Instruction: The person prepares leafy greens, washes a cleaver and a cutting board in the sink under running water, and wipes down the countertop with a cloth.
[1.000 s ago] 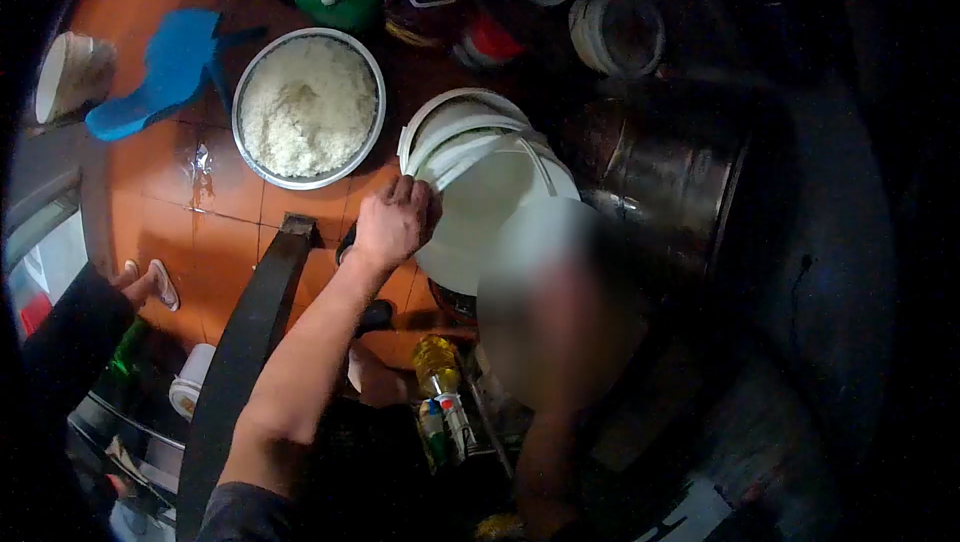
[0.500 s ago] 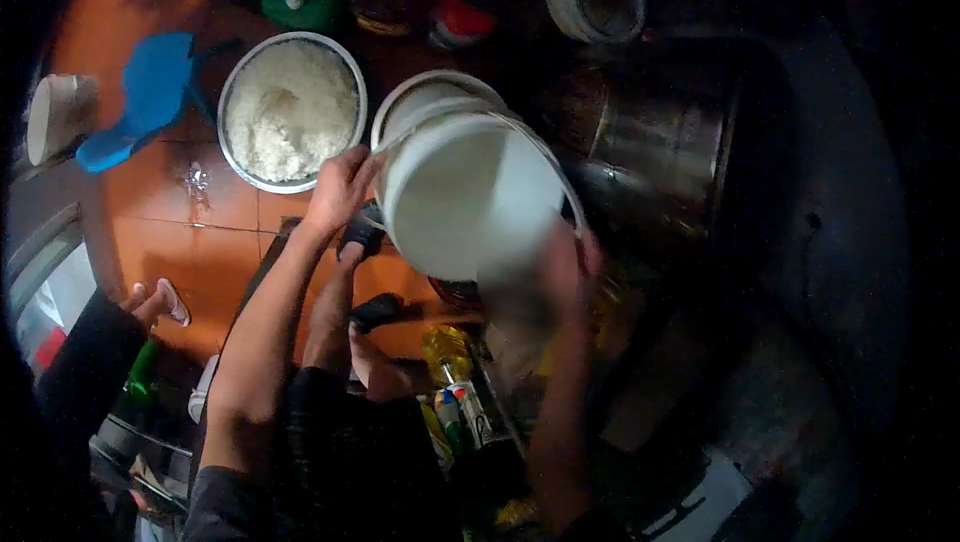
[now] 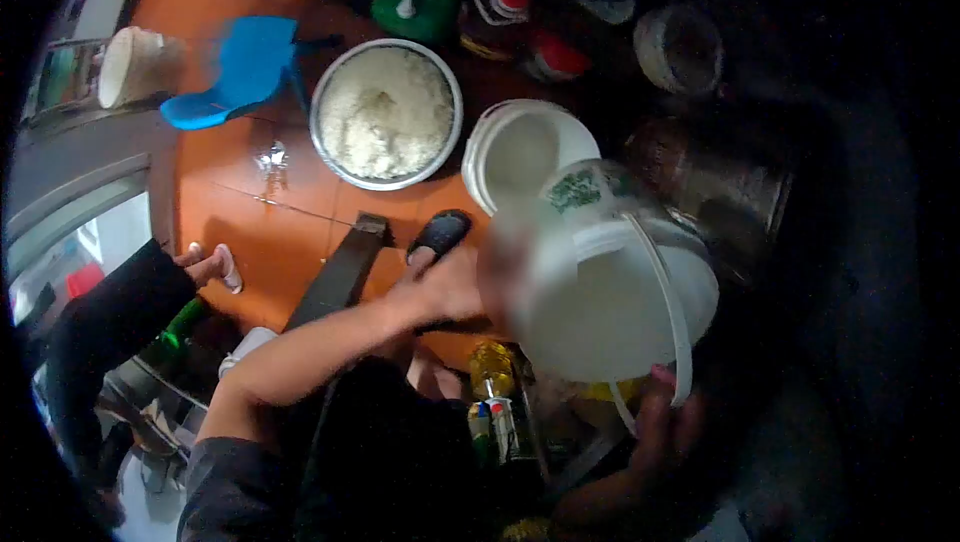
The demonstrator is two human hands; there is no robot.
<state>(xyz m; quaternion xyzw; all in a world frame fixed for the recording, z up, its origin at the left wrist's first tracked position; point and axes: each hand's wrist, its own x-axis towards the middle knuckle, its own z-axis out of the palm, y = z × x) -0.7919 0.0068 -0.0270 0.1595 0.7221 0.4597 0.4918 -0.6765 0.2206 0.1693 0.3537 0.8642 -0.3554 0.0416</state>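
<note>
A white bucket (image 3: 608,317) with a green print on its side hangs tilted in front of me, its pale inside facing me. My right hand (image 3: 662,427) is closed at the bucket's handle (image 3: 668,292), below the rim. At the bucket's left side is my left hand (image 3: 462,284); its fingers are blurred, so their grip does not show. Behind the tilted bucket stands a second white bucket (image 3: 487,157), its mouth partly visible. To its left, a round metal basin (image 3: 318,132) holds a heap of white, grainy food (image 3: 385,112) that looks like rice.
A blue chair (image 3: 245,72) stands on the orange tiled floor (image 3: 250,232). Green and red-capped jugs (image 3: 415,2) line the back. A large metal pot (image 3: 735,182) is at right. Bottles of yellow oil (image 3: 492,367) stand near my legs. Another person's leg (image 3: 130,292) shows at left.
The tilted bucket has come down and right, away from the second bucket, which now shows more. My left hand has moved right and down, my right hand down. The view has shifted too.
</note>
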